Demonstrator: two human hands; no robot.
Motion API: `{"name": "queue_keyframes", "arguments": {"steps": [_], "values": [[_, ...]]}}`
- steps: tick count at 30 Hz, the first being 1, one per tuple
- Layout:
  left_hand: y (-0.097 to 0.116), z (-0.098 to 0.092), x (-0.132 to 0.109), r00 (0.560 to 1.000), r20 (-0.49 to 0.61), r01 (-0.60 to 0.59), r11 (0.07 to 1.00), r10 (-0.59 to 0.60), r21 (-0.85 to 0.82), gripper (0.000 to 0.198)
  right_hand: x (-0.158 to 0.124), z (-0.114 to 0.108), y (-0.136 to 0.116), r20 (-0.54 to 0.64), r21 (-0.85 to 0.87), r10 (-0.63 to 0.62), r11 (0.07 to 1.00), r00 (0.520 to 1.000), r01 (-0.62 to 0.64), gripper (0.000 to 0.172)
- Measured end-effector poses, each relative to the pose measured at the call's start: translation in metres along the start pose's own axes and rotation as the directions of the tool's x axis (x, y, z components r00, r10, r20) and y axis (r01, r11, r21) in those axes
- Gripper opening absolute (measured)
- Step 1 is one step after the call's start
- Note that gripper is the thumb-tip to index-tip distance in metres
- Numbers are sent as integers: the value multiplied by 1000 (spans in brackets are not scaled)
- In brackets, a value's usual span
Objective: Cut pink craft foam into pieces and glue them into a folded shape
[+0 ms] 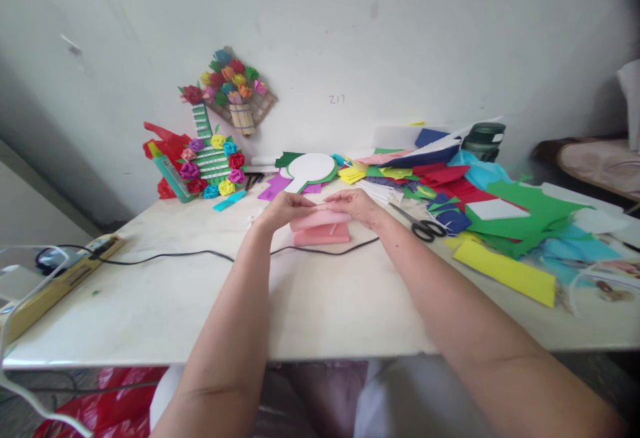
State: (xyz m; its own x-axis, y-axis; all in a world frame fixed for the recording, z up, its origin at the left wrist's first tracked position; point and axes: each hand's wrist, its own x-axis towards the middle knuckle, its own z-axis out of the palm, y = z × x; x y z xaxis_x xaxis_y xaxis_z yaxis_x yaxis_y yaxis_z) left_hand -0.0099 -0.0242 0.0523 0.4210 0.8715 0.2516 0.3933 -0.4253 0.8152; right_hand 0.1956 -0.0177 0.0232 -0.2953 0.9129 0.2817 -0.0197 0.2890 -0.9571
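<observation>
Near the middle of the table, a pale pink paper (pixel 320 220) is held up between both hands. My left hand (pixel 286 210) pinches its upper left edge, and my right hand (pixel 357 206) has its fingers closed on the upper right edge. The fingertips of the two hands come close together along the top. Just below the held paper lies a salmon-pink folded paper (pixel 321 235), partly covered by it. Behind the hands rests a white round paper piece with a handle (pixel 313 168), edged in green, with purple paper under it.
Black scissors (pixel 425 228) lie right of my right hand, beside piled coloured paper (pixel 525 211) and a yellow strip (pixel 505 271). A black cable (pixel 185 252) crosses the table from a power strip (pixel 65 285). Paper-flower crafts (pixel 213 158) and a glue bottle (pixel 173 175) stand back left.
</observation>
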Motion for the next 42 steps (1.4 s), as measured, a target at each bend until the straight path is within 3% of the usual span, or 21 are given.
{"name": "queue_keyframes", "arguments": {"steps": [5, 10, 15, 27, 32, 39, 42], "values": [[1, 2, -1, 997, -73, 11, 997, -17, -80, 32, 1, 1, 1, -14, 45, -13, 999, 1000, 14, 25], [-2, 2, 0, 997, -74, 5, 994, -13, -110, 32, 2, -1, 2, -26, 20, 0, 1000, 1000, 0, 25], [-4, 1, 1, 998, -56, 11, 998, -14, -56, 32, 0, 1, -3, -18, -5, 37, 999, 999, -37, 28], [1, 3, 1, 999, -35, 45, 991, -41, 124, 30, -3, 6, -9, -42, -253, 59, 965, 997, -68, 20], [-2, 4, 2, 998, -18, 61, 984, -59, 169, 30, -1, 5, -7, -10, -311, 22, 950, 1000, -24, 18], [-10, 2, 5, 997, -54, 72, 969, -60, 238, 34, 1, 1, -1, -10, -235, 12, 972, 1000, -14, 25], [-12, 4, 6, 998, -59, 42, 986, -33, 159, 36, 0, 1, -4, -23, -169, 60, 984, 998, -63, 26]]}}
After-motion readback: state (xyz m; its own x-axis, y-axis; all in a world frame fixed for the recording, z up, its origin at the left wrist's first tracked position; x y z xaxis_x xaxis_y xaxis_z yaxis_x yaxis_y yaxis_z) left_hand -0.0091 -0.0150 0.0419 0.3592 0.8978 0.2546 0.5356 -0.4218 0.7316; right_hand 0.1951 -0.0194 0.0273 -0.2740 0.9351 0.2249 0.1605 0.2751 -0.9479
